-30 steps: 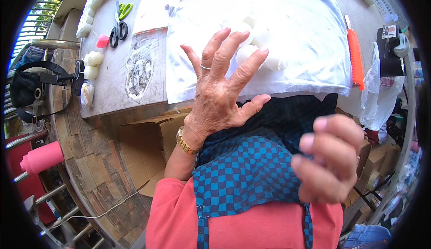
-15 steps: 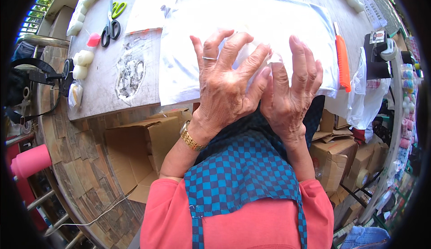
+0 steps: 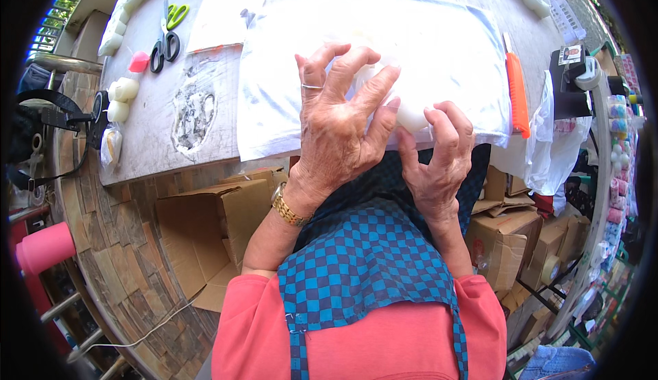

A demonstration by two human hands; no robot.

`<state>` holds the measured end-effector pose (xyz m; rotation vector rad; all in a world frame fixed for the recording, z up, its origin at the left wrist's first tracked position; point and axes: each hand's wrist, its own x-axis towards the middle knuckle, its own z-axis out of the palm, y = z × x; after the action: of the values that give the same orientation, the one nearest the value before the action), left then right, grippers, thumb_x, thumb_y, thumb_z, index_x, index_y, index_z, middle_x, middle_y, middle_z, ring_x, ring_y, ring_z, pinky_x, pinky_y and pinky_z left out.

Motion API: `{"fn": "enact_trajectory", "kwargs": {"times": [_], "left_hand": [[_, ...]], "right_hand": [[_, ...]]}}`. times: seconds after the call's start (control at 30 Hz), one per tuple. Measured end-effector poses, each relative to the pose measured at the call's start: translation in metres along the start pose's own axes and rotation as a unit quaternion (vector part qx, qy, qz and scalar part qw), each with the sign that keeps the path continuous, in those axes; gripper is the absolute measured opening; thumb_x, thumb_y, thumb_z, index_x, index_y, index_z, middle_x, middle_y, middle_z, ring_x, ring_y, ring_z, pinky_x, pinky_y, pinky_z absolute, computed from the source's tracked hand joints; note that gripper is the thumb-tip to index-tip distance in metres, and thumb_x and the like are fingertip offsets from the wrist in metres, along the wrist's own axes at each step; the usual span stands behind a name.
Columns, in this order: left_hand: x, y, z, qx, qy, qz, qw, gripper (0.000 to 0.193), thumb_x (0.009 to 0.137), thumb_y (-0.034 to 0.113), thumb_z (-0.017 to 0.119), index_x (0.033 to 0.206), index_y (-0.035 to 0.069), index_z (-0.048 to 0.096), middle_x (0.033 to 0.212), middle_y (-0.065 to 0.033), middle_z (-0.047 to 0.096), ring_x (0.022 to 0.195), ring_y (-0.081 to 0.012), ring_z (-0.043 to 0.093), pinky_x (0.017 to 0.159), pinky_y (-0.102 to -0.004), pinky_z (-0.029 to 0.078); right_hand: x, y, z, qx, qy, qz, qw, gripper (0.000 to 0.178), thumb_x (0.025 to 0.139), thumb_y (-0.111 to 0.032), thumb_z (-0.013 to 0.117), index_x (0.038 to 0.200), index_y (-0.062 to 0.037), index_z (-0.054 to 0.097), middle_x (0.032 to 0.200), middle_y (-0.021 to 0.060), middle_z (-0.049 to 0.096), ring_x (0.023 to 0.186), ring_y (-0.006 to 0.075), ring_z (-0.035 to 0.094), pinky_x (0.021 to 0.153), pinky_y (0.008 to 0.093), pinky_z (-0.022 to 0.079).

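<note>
A translucent white, rounded waxy piece (image 3: 413,115) rests on a white cloth (image 3: 274,106) spread over the table; glare hides much of its outline. My left hand (image 3: 340,116), with a ring and a gold watch (image 3: 290,209), curls over its left side, fingers bent and thumb against it. At the piece's near right end, my right hand (image 3: 440,157) has its thumb and bent fingers around it. An orange-handled cutter or knife (image 3: 517,95) lies at the cloth's right edge.
Scissors with black handles (image 3: 164,50) and green-handled scissors (image 3: 177,15) lie at the left, near a pink piece (image 3: 139,62) and small white pieces (image 3: 122,91). White lumps (image 3: 115,29) line the far edges. Cardboard boxes (image 3: 205,226) stand below; a plastic bag (image 3: 558,154) hangs right.
My right hand has drawn back toward me and its outstretched fingers have bent around the white piece's near end, which now shows. The left hand has shifted only slightly.
</note>
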<state>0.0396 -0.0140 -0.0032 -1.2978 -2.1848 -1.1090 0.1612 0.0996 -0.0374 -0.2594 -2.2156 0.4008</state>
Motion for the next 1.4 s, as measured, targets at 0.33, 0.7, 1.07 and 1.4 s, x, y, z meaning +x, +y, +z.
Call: {"fn": "enact_trajectory", "kwargs": {"times": [0.33, 0.7, 1.07, 1.4], "left_hand": [[-0.003, -0.005, -0.001, -0.013, -0.005, 0.011, 1.0, 0.031, 0.087, 0.022, 0.063, 0.112, 0.008, 0.073, 0.122, -0.0103, 0.06, 0.125, -0.0329, 0.043, 0.106, -0.0455, 0.036], [-0.004, -0.008, 0.0, -0.015, -0.009, 0.016, 1.0, 0.033, 0.086, 0.024, 0.063, 0.113, 0.009, 0.073, 0.124, -0.0103, 0.059, 0.127, -0.033, 0.042, 0.106, -0.0452, 0.038], [-0.005, -0.007, 0.004, -0.001, -0.011, 0.019, 1.0, 0.033, 0.085, 0.024, 0.067, 0.114, 0.01, 0.073, 0.125, -0.0093, 0.059, 0.127, -0.0318, 0.042, 0.106, -0.0451, 0.039], [-0.015, 0.023, -0.021, 0.031, -0.06, 0.086, 0.994, 0.064, 0.078, 0.063, 0.069, 0.123, 0.019, 0.069, 0.139, -0.0101, 0.049, 0.142, -0.0353, 0.027, 0.118, -0.0562, 0.001]], "right_hand": [[-0.002, -0.006, -0.003, -0.024, -0.003, 0.004, 1.0, 0.051, 0.073, -0.003, 0.075, 0.12, -0.009, 0.056, 0.114, 0.0144, 0.059, 0.098, 0.0305, 0.059, 0.08, 0.0431, 0.044], [0.004, -0.009, -0.008, -0.039, -0.037, 0.022, 0.998, 0.05, 0.075, -0.022, 0.078, 0.12, -0.014, 0.059, 0.126, 0.0152, 0.049, 0.114, 0.0321, 0.049, 0.088, 0.0443, 0.038], [-0.003, -0.008, -0.019, 0.005, -0.05, 0.045, 0.998, 0.062, 0.061, 0.001, 0.081, 0.115, -0.0115, 0.053, 0.12, 0.0132, 0.056, 0.11, 0.0311, 0.057, 0.087, 0.042, 0.04], [-0.033, -0.01, -0.07, 0.511, -0.046, 0.333, 0.791, 0.046, 0.084, 0.005, 0.061, 0.128, -0.0041, 0.051, 0.137, 0.0146, 0.041, 0.118, 0.0218, 0.053, 0.097, 0.0364, 0.049]]}}
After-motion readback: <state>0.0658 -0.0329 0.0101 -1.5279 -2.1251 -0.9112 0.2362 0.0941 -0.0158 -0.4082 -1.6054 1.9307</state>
